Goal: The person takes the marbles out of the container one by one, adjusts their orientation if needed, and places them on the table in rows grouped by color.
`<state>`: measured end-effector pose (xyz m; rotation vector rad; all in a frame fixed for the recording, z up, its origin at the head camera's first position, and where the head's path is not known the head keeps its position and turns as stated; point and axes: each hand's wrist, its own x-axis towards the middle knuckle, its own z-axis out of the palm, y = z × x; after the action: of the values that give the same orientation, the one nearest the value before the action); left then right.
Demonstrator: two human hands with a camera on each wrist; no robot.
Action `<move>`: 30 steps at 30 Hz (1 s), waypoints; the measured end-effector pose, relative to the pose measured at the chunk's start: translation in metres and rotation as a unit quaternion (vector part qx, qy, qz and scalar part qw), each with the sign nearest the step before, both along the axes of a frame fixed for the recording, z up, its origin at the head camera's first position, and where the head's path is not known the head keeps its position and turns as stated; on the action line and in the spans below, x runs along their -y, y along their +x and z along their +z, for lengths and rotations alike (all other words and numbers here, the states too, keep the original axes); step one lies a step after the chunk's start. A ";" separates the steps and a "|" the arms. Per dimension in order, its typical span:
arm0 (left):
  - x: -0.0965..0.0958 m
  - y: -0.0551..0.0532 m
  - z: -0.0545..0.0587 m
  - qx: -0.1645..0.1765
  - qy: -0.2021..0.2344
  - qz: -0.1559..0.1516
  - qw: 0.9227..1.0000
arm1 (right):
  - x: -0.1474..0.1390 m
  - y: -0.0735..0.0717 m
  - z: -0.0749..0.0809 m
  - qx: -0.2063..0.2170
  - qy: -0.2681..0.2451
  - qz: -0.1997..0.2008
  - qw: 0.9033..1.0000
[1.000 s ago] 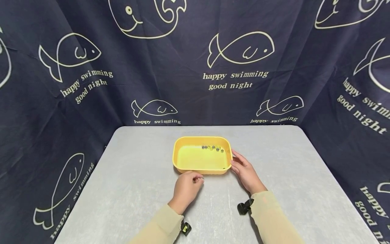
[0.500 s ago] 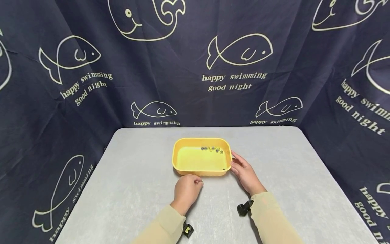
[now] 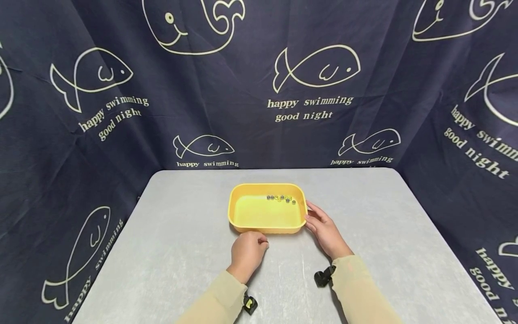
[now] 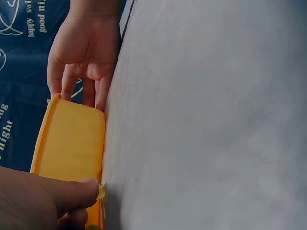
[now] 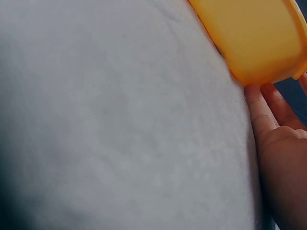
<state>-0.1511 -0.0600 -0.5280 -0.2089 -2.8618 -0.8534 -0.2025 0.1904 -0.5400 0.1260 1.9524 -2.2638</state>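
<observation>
A yellow plastic tub (image 3: 243,228) stands on the table, with several small glass marbles (image 3: 282,198), dark and yellowish, lying along its far right side. My left hand (image 3: 247,252) is at the tub's near wall, fingers curled. In the left wrist view its thumb and finger pinch a small translucent yellowish marble (image 4: 101,192) close to the tabletop; the fingers hide part of it. My right hand (image 3: 328,231) is at the tub's right end, its fairly straight fingers (image 5: 261,112) touching the end wall and the thumb near the rim.
The light grey table (image 3: 178,252) spreads around the tub on all sides. A dark blue curtain (image 3: 259,148) with fish drawings hangs behind and at both sides. Black camera mounts (image 3: 323,276) sit at both wrists.
A dark marble seen earlier in the tub's near right corner is no longer visible in the head view. Both hands have stayed nearly in place; the view has shifted slightly.
</observation>
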 end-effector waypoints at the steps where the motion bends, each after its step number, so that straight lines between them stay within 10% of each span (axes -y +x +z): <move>1: 0.000 0.000 0.000 -0.003 -0.003 0.001 1.000 | 0.000 0.000 0.000 0.001 0.001 0.001 1.000; 22: 0.003 -0.002 0.001 0.001 0.026 0.005 1.000 | 0.000 -0.001 0.000 0.003 -0.001 0.005 1.000; 30: 0.007 -0.002 0.009 0.028 0.167 -0.050 0.984 | 0.001 -0.001 0.000 0.005 -0.002 0.002 1.000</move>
<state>-0.1527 -0.0674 -0.5190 -0.2937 -2.7199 -1.3591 -0.2034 0.1895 -0.5400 0.1322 1.9404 -2.2613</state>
